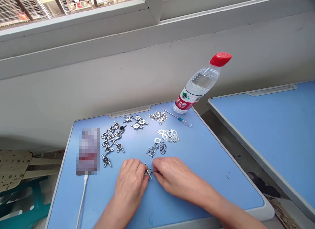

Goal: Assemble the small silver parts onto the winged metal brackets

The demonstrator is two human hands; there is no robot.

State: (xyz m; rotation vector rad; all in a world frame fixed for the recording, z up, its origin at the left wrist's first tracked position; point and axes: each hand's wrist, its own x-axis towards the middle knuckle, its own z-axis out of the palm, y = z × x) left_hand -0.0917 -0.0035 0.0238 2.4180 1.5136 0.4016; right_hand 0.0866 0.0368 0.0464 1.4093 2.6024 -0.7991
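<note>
My left hand (131,178) and my right hand (169,173) meet near the front middle of a blue desk (197,176). Between their fingertips they pinch one small metal fitting (148,171) with a thin pin, held just above the desktop. Both hands have curled fingers. Just beyond them lie small dark rings and tiny parts (157,148). Flat metal plates (169,136) lie further back. A cluster of finished-looking round metal fittings (112,140) sits to the left.
A phone (88,150) with a white cable (82,196) lies at the left of the desk. A water bottle with red cap (199,84) stands at the back right, a small screwdriver (177,118) beside it. More metal pieces (158,116) lie at the back. A second blue desk (270,130) stands to the right.
</note>
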